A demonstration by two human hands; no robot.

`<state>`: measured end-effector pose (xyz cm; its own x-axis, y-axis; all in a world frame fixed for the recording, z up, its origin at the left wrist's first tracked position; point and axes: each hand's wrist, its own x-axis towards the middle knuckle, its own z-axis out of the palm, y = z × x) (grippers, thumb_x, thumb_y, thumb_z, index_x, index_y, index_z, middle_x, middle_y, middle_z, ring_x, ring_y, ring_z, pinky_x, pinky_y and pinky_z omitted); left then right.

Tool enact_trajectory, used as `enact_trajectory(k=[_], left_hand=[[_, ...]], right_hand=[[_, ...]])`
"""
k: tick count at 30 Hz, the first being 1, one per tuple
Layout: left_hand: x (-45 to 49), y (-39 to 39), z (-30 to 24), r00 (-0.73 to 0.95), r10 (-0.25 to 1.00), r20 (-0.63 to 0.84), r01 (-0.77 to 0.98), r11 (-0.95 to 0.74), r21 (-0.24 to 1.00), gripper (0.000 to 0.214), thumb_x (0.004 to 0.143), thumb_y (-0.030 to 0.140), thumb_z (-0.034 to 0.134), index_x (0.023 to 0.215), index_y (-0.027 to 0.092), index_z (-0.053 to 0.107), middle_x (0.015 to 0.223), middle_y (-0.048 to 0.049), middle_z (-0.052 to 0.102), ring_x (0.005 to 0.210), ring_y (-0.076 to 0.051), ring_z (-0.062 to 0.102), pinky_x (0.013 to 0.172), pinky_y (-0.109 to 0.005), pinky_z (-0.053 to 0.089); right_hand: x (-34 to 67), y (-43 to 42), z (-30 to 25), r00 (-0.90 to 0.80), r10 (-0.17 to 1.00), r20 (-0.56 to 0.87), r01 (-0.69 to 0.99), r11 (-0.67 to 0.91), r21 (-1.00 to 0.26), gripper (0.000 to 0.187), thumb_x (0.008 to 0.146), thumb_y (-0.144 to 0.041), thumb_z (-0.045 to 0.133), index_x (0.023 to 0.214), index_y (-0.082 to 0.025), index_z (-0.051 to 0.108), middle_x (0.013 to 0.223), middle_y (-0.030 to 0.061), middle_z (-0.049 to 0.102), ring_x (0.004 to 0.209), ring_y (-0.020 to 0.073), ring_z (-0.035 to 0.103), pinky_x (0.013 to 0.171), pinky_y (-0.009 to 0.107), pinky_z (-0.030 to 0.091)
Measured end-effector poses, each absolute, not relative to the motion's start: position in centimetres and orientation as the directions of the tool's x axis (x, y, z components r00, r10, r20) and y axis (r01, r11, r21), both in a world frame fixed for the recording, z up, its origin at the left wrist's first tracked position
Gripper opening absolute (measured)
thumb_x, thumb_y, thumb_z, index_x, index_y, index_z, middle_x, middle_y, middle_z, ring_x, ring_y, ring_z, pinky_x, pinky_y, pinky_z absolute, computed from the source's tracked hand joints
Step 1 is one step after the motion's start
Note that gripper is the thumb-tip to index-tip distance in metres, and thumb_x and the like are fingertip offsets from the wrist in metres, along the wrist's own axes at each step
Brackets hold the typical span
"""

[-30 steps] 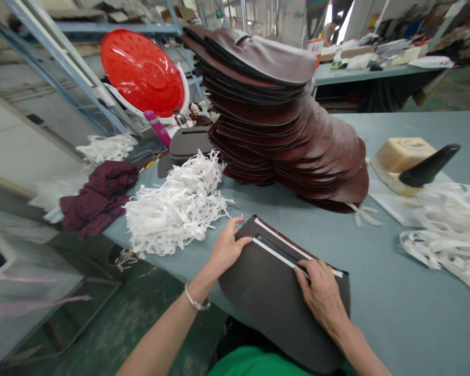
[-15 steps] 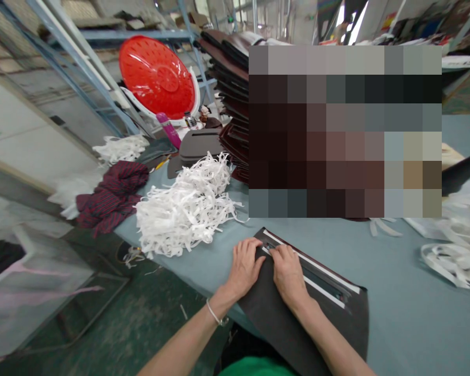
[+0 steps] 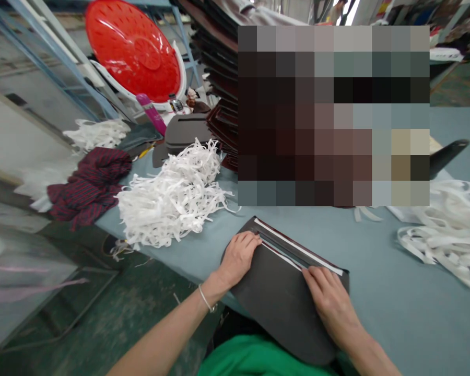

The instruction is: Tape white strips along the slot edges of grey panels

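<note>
On the blue-grey bench (image 3: 407,318) lies a slotted dark-grey panel (image 3: 285,308), near a heap of white ribbons (image 3: 172,198). Left hand (image 3: 237,258) bends over the slot's (image 3: 282,246) left end, right hand (image 3: 329,297) nearer its other end; whether either grip is pinching, I cannot tell.

Dark panel (image 3: 285,303) matt, smooth; red basin (image 3: 137,55) glossy plastic; striped bundle (image 3: 90,183) matt cloth.

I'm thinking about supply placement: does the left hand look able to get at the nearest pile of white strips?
Probably yes: the left hand is at the dark panel, and nothing visible blocks the way to the pile of white strips. It would likely have to leave the panel first.
</note>
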<state>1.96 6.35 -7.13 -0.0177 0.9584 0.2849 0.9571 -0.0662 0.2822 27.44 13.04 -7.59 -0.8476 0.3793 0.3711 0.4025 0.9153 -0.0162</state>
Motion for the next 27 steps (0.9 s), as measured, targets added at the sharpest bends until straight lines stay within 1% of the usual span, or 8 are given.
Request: enact_trajectory(k=[2,4,8,10,12,15,21,27], left_hand=[[2.0,6.4,-7.4,-0.015,0.958,0.286,0.96,-0.067,0.273,0.024,0.092,0.016,0.04,0.109,0.02,0.056,0.108,-0.0064,0.061,0.113,-0.019,0.049,0.093,-0.037,0.042],[2.0,6.4,-7.6,-0.007,0.96,0.28,0.961,-0.071,0.268,0.024,0.092,0.016,0.04,0.11,0.019,0.056,0.11,-0.0064,0.06,0.114,-0.02,0.048,0.094,-0.037,0.041],[2.0,6.4,-7.8,0.015,0.964,0.265,0.96,-0.088,0.266,0.025,0.093,0.015,0.038,0.111,0.019,0.055,0.113,-0.006,0.059,0.116,-0.02,0.047,0.096,-0.038,0.039],[2.1,6.4,-7.8,0.018,0.962,0.272,0.96,-0.092,0.263,0.025,0.092,0.015,0.04,0.111,0.02,0.055,0.113,-0.0062,0.059,0.116,-0.021,0.047,0.096,-0.038,0.04],[2.1,6.4,-7.7,0.01,0.958,0.286,0.962,-0.087,0.258,0.026,0.091,0.014,0.041,0.112,0.02,0.056,0.113,-0.0064,0.059,0.116,-0.02,0.047,0.096,-0.038,0.04],[2.2,6.4,-7.6,0.002,0.957,0.289,0.964,-0.078,0.254,0.026,0.091,0.014,0.042,0.112,0.02,0.055,0.114,-0.0064,0.059,0.116,-0.02,0.047,0.096,-0.038,0.041],[2.3,6.4,-7.3,-0.012,0.965,0.262,0.963,-0.059,0.262,0.025,0.092,0.016,0.04,0.112,0.02,0.055,0.112,-0.0071,0.059,0.114,-0.021,0.048,0.094,-0.039,0.041],[2.5,6.5,-7.4,-0.02,0.963,0.268,0.966,-0.051,0.255,0.024,0.091,0.015,0.042,0.11,0.02,0.056,0.113,-0.007,0.06,0.112,-0.022,0.049,0.093,-0.039,0.042]], right_hand=[[30.1,12.8,-7.6,-0.859,0.368,0.357,0.391,0.92,-0.008,0.032,0.087,-0.009,0.038,0.114,-0.004,0.055,0.106,0.0174,0.056,0.101,0.0282,0.045,0.083,0.043,0.04],[31.4,12.7,-7.4,-0.852,0.397,0.342,0.409,0.912,-0.04,0.031,0.088,-0.01,0.039,0.114,-0.006,0.055,0.107,0.016,0.057,0.103,0.0283,0.045,0.086,0.045,0.038],[30.9,12.8,-7.1,-0.784,0.532,0.318,0.502,0.846,-0.177,0.023,0.087,-0.009,0.039,0.097,-0.013,0.06,0.095,0.0103,0.058,0.092,0.022,0.047,0.082,0.039,0.037],[29.4,12.9,-7.1,-0.751,0.587,0.303,0.55,0.81,-0.205,0.021,0.087,-0.01,0.04,0.093,-0.015,0.06,0.089,0.0085,0.057,0.087,0.0206,0.047,0.079,0.037,0.037],[27.1,13.0,-7.1,-0.737,0.604,0.304,0.573,0.796,-0.194,0.023,0.087,-0.01,0.04,0.1,-0.014,0.059,0.091,0.0091,0.056,0.087,0.021,0.047,0.078,0.037,0.037],[22.3,12.8,-7.1,-0.752,0.58,0.313,0.565,0.812,-0.148,0.032,0.085,-0.007,0.039,0.113,-0.011,0.054,0.098,0.0114,0.055,0.091,0.0224,0.046,0.076,0.036,0.038],[15.6,12.1,-7.3,-0.773,0.547,0.32,0.557,0.827,-0.068,0.023,0.085,-0.009,0.043,0.103,-0.012,0.058,0.091,0.0111,0.053,0.084,0.023,0.045,0.072,0.037,0.039],[18.5,11.7,-7.5,-0.788,0.541,0.295,0.563,0.826,-0.011,0.023,0.085,-0.007,0.042,0.099,-0.012,0.06,0.09,0.0109,0.055,0.085,0.0235,0.045,0.074,0.038,0.041]])
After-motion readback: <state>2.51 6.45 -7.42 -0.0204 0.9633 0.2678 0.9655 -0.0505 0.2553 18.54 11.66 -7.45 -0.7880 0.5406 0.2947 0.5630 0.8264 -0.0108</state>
